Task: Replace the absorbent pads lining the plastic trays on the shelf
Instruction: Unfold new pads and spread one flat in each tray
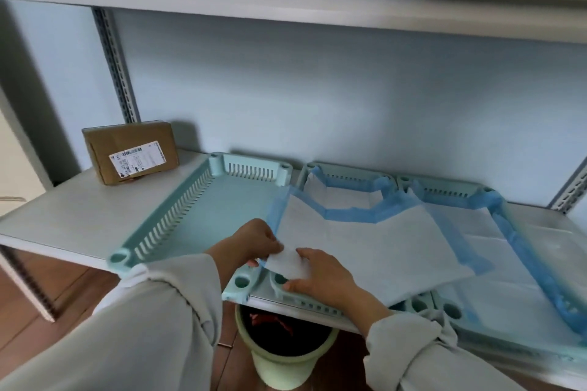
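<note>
The white shelf (63, 219) carries 3 pale green slotted plastic trays side by side, long sides running front to back, presumably so each can be lined from the front edge. The left tray (203, 216) shows a bare floor, so it is probably the one waiting for a fresh liner. The middle tray (349, 178) and the right tray (495, 200), at 3 o'clock of the bare one, are already lined, with blue borders riding up their walls.

A fresh absorbent pad (365, 238), white with a blue border, lies partly unfolded across the middle tray, reaching toward the right tray at 3 o'clock. It seems to rest there as a handy flat place to open it before sliding it toward 9 o'clock into the bare tray.

At 6 o'clock below the shelf edge stands a green waste bin (286, 368) with something red inside, likely put there to take used liners. A labelled cardboard box (130, 151) sits at 10 o'clock on the shelf, well apart from the trays.

Both hands meet at the pad's near left corner. The left hand (254, 241), wrist bent, pinches the folded white corner between thumb and fingers. The right hand (320, 276) lies on the same fold with its fingers curled over the paper and the middle tray's front rim, apparently peeling the layers apart.
</note>
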The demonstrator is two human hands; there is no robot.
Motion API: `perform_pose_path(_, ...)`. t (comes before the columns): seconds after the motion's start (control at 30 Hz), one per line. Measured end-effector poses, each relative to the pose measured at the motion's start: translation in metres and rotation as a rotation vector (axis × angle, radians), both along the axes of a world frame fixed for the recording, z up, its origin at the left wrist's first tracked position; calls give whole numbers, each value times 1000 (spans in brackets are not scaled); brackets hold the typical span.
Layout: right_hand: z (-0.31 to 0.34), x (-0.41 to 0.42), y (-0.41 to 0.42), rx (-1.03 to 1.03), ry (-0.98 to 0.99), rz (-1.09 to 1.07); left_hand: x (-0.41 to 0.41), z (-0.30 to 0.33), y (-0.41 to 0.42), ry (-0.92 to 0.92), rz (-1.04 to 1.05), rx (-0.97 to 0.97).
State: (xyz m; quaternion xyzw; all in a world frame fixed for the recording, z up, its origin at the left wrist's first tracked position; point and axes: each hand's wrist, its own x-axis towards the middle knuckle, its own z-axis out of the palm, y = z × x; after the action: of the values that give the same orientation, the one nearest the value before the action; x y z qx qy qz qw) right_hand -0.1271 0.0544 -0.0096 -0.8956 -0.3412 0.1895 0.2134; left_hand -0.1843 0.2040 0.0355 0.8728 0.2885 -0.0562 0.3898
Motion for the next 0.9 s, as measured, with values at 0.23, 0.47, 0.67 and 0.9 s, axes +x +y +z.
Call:
perform_pose_path(0.23, 6, 13, 0, 196, -64, -180, 13, 21, -19, -329, -75, -124)
perform_pose_path(0.47, 5, 20, -10, 121, 83, -156, 15, 21, -10, -326, -129, -19)
perform_pose_path(0.67, -1, 22, -10, 104, 31, -200, 10, 28, 2, -446, 147, -94)
perform_pose_path(0.9, -7, 27, -15, 68, -1, -236, -9, 30, 5, -5, -68, -169)
